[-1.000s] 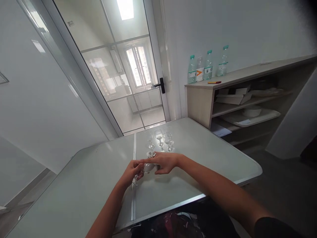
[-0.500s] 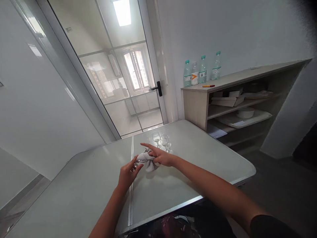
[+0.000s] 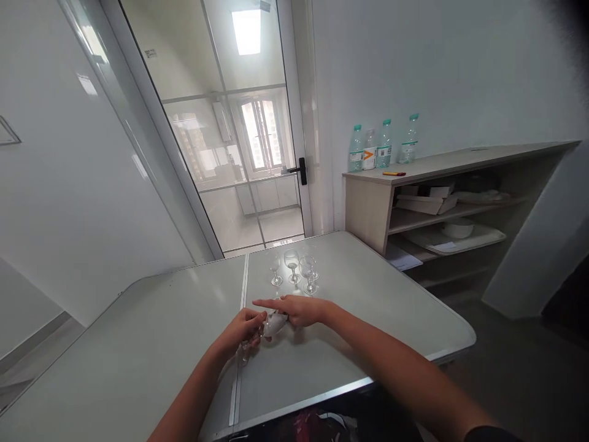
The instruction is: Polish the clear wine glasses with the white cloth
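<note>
My left hand [image 3: 243, 331] is closed round a small stemmed glass [image 3: 247, 347] held low over the grey table [image 3: 368, 307]. My right hand [image 3: 294, 310] presses a grey cloth [image 3: 275, 324] against the bowl of that glass, fingers wrapped over the cloth and the forefinger stretched out to the left. Both hands meet near the table's middle seam. Three more small stemmed glasses [image 3: 293, 270] stand upright in a cluster just beyond my hands.
A wooden shelf unit [image 3: 451, 202] stands at the right, with several water bottles [image 3: 384, 144] and a pen on top and boxes and trays inside. A glass door [image 3: 239, 135] with a black handle lies behind the table. The table's front edge is close to me.
The left hand has closed on the glass and both hands have dropped nearer to me. The cloth, bunched and lifted half a second ago, is tucked under my right hand. A third standing glass shows again.
</note>
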{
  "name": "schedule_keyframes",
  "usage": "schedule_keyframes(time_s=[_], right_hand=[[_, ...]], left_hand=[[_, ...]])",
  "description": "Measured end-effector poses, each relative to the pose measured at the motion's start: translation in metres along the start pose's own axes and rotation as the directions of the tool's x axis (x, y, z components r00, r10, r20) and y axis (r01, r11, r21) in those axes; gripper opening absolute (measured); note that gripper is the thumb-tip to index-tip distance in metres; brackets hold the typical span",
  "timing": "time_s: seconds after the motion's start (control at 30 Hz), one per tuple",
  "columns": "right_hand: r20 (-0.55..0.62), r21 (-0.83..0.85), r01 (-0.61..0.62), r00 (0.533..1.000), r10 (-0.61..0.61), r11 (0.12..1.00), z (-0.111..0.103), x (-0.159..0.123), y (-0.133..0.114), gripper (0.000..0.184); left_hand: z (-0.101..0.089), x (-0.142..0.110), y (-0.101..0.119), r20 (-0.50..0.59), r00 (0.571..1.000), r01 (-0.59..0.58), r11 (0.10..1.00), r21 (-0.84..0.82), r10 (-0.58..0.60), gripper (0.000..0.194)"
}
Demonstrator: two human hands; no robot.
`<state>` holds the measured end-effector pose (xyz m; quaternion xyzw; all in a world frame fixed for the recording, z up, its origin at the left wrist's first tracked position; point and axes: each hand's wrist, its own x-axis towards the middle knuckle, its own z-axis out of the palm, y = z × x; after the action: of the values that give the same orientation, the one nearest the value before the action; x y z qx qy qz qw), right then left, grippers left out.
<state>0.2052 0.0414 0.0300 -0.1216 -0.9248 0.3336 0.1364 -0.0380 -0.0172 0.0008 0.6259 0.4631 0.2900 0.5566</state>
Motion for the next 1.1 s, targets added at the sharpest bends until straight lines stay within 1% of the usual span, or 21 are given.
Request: schedule_keyframes(time_s=[0.07,0.13,0.17,0.2,0.27,0.3,0.33,0.37,0.43,0.5,0.53,0.6,0.67,0.7,0.77,0.83,0.9,0.93,1.0,1.07,1.1], right_hand=[[-0.036,0.017,0.001,0.999,0.0,1.0,0.001,0.002,0.0,0.102],[-0.135,0.121,-0.009,0.991,0.026,0.993,0.006,0.005,0.003,0.104],[-0.187,0.212,-0.021,0.98,0.062,0.977,0.009,0.008,0.005,0.106],[-0.229,0.327,-0.034,0.967,0.114,0.945,0.012,0.01,0.008,0.109],[-0.264,0.563,-0.037,0.938,0.222,0.826,0.016,0.015,0.013,0.114],[-0.264,0.654,-0.022,0.93,0.255,0.756,0.018,0.016,0.016,0.116],[-0.261,0.72,0.0,0.927,0.271,0.694,0.019,0.018,0.018,0.117],[-0.261,0.761,0.023,0.925,0.274,0.649,0.019,0.018,0.019,0.118],[-0.26,0.777,0.043,0.93,0.258,0.628,0.019,0.017,0.02,0.12],[-0.223,0.719,0.018,0.953,0.206,0.694,0.018,0.014,0.017,0.12],[-0.192,0.653,0.007,0.969,0.157,0.758,0.018,0.012,0.015,0.118],[-0.103,0.44,0.019,0.994,0.029,0.898,0.016,0.009,0.008,0.115],[-0.042,0.168,0.071,0.997,-0.065,0.983,0.012,0.006,0.001,0.112],[-0.039,0.045,0.091,0.995,-0.089,0.995,0.01,0.006,-0.002,0.109],[-0.098,-0.104,0.09,0.99,-0.1,0.991,0.006,0.005,-0.006,0.103],[-0.222,-0.053,0.049,0.973,-0.06,0.997,0.005,0.006,-0.004,0.101],[-0.335,0.183,-0.001,0.94,0.063,0.983,0.008,0.009,0.0,0.103],[-0.368,0.332,-0.02,0.918,0.149,0.943,0.01,0.011,0.002,0.105],[-0.373,0.592,-0.031,0.875,0.308,0.806,0.015,0.016,0.005,0.108],[-0.33,0.744,-0.014,0.861,0.386,0.668,0.018,0.019,0.007,0.111],[-0.301,0.782,-0.01,0.869,0.392,0.623,0.019,0.02,0.007,0.112]], left_hand=[[-0.001,0.0,-0.002,-0.027,1.0,-0.004,1.0,0.02,0.004,0.064],[-0.002,0.0,-0.004,-0.175,0.977,-0.096,0.981,0.169,0.126,0.057],[-0.002,0.0,-0.006,-0.268,0.937,-0.145,0.948,0.284,0.223,0.053],[-0.001,0.001,-0.007,-0.351,0.877,-0.175,0.898,0.403,0.328,0.051],[0.001,0.002,-0.008,-0.442,0.75,-0.183,0.796,0.577,0.492,0.054],[0.003,0.003,-0.008,-0.461,0.713,-0.178,0.772,0.61,0.528,0.056],[0.004,0.004,-0.007,-0.475,0.703,-0.176,0.776,0.605,0.53,0.057],[0.005,0.005,-0.006,-0.48,0.72,-0.181,0.804,0.567,0.501,0.056],[0.006,0.007,-0.003,-0.448,0.819,-0.185,0.904,0.385,0.358,0.054],[0.002,0.007,-0.004,-0.302,0.945,-0.098,0.99,0.105,0.126,0.056],[0.0,0.006,-0.005,-0.198,0.98,-0.016,0.999,-0.027,0.01,0.058],[-0.006,0.004,-0.009,-0.005,0.988,0.15,0.967,-0.204,-0.154,0.059],[-0.01,0.001,-0.012,0.084,0.979,0.203,0.943,-0.264,-0.187,0.058],[-0.011,0.0,-0.012,0.081,0.985,0.166,0.951,-0.261,-0.15,0.058],[-0.011,0.0,-0.011,0.001,1.0,0.014,0.982,-0.186,-0.014,0.059],[-0.009,0.001,-0.01,-0.168,0.975,-0.153,0.988,-0.015,0.148,0.055],[-0.005,0.003,-0.011,-0.342,0.892,-0.227,0.947,0.226,0.296,0.05],[-0.002,0.004,-0.012,-0.402,0.84,-0.23,0.91,0.345,0.365,0.051],[0.001,0.005,-0.015,-0.456,0.75,-0.209,0.826,0.523,0.479,0.053],[0.003,0.005,-0.017,-0.466,0.714,-0.199,0.789,0.582,0.523,0.053],[0.003,0.005,-0.017,-0.466,0.723,-0.207,0.803,0.559,0.51,0.052]])
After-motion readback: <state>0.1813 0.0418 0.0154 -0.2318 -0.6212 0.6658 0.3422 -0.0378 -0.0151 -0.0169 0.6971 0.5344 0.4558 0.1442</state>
